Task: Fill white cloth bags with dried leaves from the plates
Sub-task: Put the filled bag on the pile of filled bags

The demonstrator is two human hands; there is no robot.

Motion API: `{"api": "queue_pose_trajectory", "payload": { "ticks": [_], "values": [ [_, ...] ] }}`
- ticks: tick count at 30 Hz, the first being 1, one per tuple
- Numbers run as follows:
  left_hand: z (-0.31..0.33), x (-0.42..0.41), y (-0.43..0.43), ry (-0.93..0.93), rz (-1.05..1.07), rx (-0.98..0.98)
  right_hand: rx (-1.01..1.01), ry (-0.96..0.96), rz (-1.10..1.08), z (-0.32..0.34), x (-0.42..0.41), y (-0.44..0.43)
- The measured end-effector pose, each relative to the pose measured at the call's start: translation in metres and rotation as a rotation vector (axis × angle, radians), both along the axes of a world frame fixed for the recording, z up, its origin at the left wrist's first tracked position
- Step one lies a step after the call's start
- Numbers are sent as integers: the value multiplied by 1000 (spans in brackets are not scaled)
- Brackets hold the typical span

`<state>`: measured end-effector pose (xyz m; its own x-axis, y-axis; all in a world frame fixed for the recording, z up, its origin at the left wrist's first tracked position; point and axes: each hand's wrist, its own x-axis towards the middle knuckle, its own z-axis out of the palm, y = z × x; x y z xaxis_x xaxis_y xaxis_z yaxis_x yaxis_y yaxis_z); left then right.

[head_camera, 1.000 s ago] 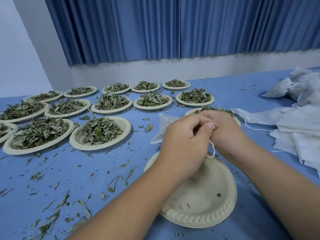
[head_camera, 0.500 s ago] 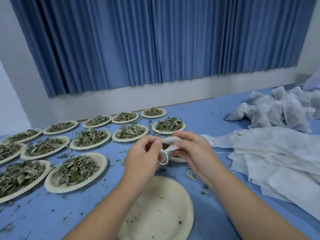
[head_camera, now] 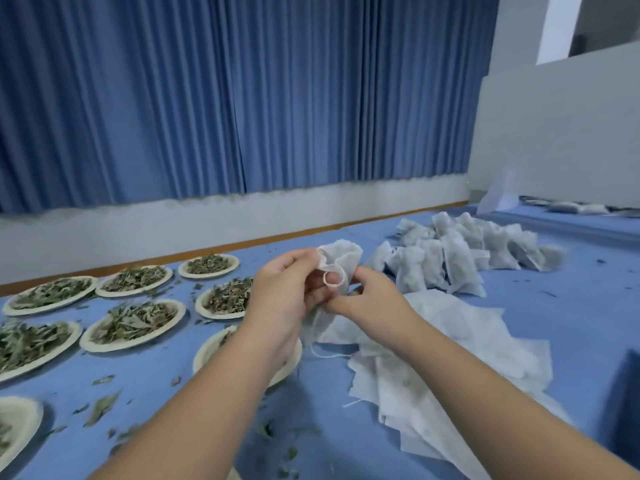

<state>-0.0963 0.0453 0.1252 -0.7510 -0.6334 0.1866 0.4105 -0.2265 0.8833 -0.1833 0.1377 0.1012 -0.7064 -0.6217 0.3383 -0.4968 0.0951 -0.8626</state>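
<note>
Bag (head_camera: 341, 261): raised higher than half-second ago. Left hand (head_camera: 287, 299), right hand (head_camera: 367, 301): fingers curled, pinching neck; string (head_camera: 325, 278) looped. Judged filled, being tied; pile of bags (head_camera: 460, 258) next.

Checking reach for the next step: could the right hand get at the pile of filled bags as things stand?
Probably yes: the right hand holds the white bag, but the pile of filled bags lies just beyond it, nothing in between.
</note>
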Motion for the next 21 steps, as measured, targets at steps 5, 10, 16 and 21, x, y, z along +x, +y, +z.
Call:
{"api": "queue_pose_trajectory", "payload": {
  "ticks": [5, 10, 16, 21],
  "values": [
    [-5, -39, -12, -62, 1, 23, 8, -118, -96, 5, -77, -8],
    [-11, -50, -36, -88, 63, 5, -30, -308, -346, 14, -160, -9],
    [-26, -23, -62, -156, 102, -34, 31, -283, -516, 6, -164, 4],
    [-38, 23, -72, -258, 118, -67, -10, -327, -295, 1, -85, -7]
  ]
}}
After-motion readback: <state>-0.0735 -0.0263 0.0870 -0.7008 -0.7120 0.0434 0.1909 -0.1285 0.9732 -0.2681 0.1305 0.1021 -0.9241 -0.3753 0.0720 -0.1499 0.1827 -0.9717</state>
